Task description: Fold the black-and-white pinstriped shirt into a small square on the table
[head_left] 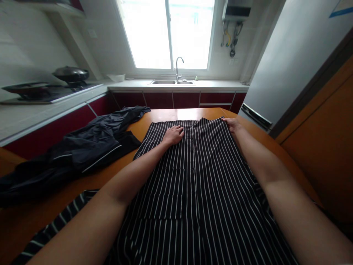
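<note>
A black shirt with thin white stripes (198,184) lies spread flat on an orange-brown table (154,119), its button line running down the middle. My left hand (173,134) rests palm down on the cloth near its far edge, left of the buttons, fingers slightly curled and flat. At the shirt's far right corner, my right hand (232,124) lies on the fabric's edge with the fingers bent over it. Whether it pinches the cloth is unclear.
A heap of dark clothes (82,147) lies on the table's left side. Behind stand a white counter with a sink and tap (178,75), a stove with a pan (71,74) at left, and a grey fridge (284,62) at right.
</note>
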### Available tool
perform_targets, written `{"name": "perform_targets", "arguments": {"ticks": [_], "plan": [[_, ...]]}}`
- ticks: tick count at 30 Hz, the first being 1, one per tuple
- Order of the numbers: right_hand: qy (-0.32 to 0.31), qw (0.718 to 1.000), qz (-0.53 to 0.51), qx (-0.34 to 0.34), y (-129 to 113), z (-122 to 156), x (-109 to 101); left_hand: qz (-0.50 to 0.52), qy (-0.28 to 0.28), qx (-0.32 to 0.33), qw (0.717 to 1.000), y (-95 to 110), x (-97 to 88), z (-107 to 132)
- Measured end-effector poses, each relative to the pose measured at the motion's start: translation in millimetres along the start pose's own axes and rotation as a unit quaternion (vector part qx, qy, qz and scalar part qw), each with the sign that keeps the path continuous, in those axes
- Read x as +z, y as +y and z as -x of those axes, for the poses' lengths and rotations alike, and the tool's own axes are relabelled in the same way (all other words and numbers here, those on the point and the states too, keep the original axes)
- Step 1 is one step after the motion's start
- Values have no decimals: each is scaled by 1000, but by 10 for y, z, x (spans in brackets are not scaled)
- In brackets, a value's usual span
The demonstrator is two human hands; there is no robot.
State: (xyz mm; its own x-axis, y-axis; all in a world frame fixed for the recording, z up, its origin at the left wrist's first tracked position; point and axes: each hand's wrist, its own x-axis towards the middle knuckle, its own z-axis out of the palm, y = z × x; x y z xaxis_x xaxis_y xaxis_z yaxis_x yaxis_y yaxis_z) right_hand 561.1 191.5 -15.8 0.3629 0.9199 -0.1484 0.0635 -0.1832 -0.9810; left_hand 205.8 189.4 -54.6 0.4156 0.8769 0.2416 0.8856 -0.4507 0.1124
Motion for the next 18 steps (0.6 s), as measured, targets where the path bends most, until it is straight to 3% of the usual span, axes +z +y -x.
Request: {"name": "perform_targets", "arguments": {"ticks": [5,13,18], "plan": [[79,992,33,-93,101,-137,-17,-2,0,2,1000,3,0,-2],[89,961,202,-166,352,-152,-46,1,-5,0,1000,15,-21,5],[91,939,286,-169,360,-101,-29,-2,-2,6,1000,5,-4,-2]]}}
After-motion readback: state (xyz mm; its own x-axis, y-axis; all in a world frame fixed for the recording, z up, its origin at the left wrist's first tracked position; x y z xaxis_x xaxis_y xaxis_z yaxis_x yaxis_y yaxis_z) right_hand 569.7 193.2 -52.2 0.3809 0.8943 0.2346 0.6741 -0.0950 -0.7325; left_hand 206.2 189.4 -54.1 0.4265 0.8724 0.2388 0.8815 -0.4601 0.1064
